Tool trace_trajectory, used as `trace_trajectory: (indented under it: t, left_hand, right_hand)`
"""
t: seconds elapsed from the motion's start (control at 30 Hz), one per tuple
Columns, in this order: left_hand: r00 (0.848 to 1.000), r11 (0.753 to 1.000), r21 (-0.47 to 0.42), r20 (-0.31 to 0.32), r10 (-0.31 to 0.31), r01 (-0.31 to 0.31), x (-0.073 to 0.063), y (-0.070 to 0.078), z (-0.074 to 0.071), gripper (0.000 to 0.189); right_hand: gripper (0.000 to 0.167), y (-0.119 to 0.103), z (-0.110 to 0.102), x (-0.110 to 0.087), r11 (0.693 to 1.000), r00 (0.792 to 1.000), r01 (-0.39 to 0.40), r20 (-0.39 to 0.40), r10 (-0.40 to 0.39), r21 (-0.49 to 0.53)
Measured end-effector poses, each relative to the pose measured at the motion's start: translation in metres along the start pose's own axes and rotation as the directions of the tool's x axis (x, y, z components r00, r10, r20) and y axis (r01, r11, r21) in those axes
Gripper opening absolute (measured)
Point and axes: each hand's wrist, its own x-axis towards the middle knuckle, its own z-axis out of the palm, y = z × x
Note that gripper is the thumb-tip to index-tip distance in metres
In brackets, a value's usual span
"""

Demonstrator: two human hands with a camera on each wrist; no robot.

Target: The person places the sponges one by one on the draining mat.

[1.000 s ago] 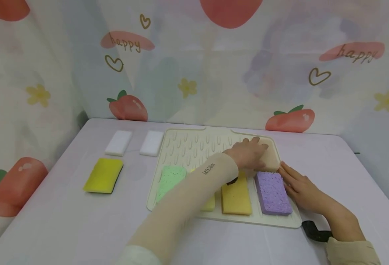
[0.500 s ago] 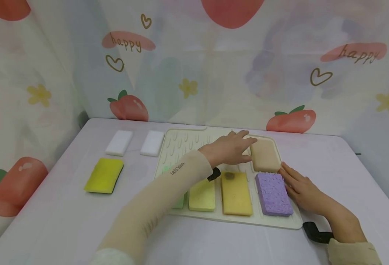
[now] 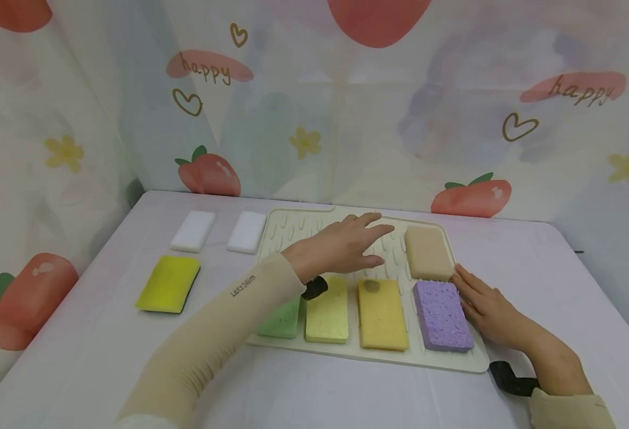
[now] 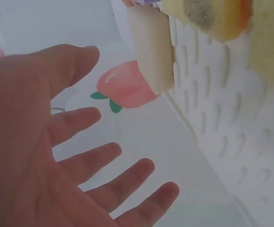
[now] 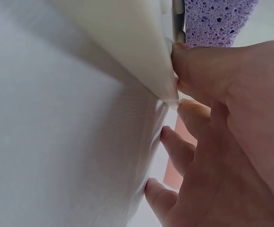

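Observation:
In the head view my left hand [image 3: 341,244] hovers over the middle of a cream ridged drying mat [image 3: 287,226], fingers spread and holding nothing. To its right a beige sponge [image 3: 429,252] lies in the mat's far right corner. My right hand [image 3: 488,307] rests on the table against the mat's right edge, fingers extended; in the right wrist view its thumb [image 5: 198,64] touches the rim. Nearest that hand is a purple porous sponge [image 3: 443,316]. Along the mat's front lie an orange-yellow sponge [image 3: 383,316] with a dark spot, a pale yellow sponge [image 3: 327,319] and a green sponge [image 3: 282,319], partly covered by my left arm.
Left of the mat are two white sponges, one nearer sponge [image 3: 246,232] and one farther sponge [image 3: 193,230]. A bright yellow sponge [image 3: 168,284] with a dark underside lies in front of them. A patterned cloth [image 3: 346,119] hangs behind the table.
My left hand has moved left from the beige sponge, which it partly covered a second ago, to the middle of the mat. My right hand stays at the mat's edge.

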Motion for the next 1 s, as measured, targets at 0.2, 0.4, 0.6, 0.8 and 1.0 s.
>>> trace_trajectory:
  t: [0.2,0.4,0.6,0.8,1.0]
  left_hand:
    - [1.000,0.999,-0.038,-0.020,0.014,-0.015,-0.018,-0.010,0.004,0.064]
    - [0.999,0.996,-0.092,-0.042,-0.006,0.002,-0.036,-0.023,0.009,0.064]
    - [0.995,0.987,-0.150,-0.082,-0.064,0.051,-0.052,-0.039,0.010,0.064]
    - [0.985,0.974,-0.205,-0.127,-0.118,0.090,-0.067,-0.055,0.010,0.063]
    - [0.962,0.941,-0.308,-0.185,-0.202,0.139,-0.080,-0.072,0.013,0.063]
  right_hand:
    - [0.058,-0.001,0.000,0.000,1.000,1.000,-0.005,0.003,0.005,-0.007]
    - [0.058,-0.002,-0.001,0.000,1.000,1.000,-0.005,0.002,0.005,0.004]
    - [0.057,-0.003,-0.001,0.001,1.000,1.000,-0.008,0.005,0.008,-0.005]
    - [0.058,-0.003,-0.001,0.001,1.000,1.000,-0.012,0.007,0.012,0.004]
    - [0.059,-0.003,-0.001,0.001,1.000,1.000,-0.013,0.012,0.012,0.014]
